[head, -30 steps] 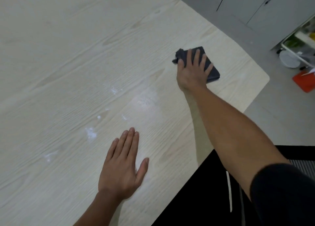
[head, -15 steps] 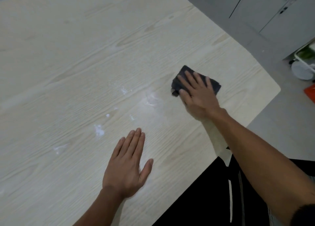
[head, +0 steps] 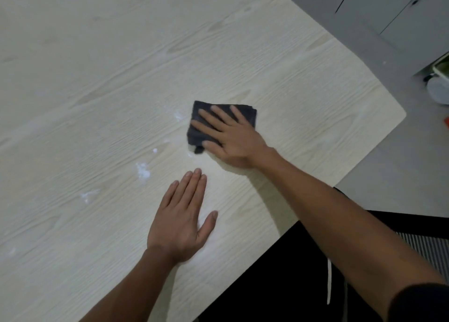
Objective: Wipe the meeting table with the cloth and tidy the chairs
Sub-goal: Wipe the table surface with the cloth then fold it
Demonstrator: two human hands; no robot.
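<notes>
A dark grey folded cloth [head: 198, 117] lies flat on the pale wood meeting table [head: 97, 78]. My right hand [head: 230, 137] presses down on the cloth with straight, spread fingers and covers much of it. My left hand [head: 181, 221] rests flat on the table nearer to me, palm down, holding nothing. White smudges [head: 142, 172] mark the table left of the cloth and beyond my left hand.
A black chair [head: 303, 273] with a ribbed mesh part sits under the table's near right edge. The table's rounded corner [head: 398, 115] lies at the right. Grey cabinets [head: 388, 10] and a white round object [head: 439, 91] stand on the floor beyond.
My right hand has slid the cloth from the far right of the table back toward me and leftward, over the smudged area. My left hand has stayed flat in place.
</notes>
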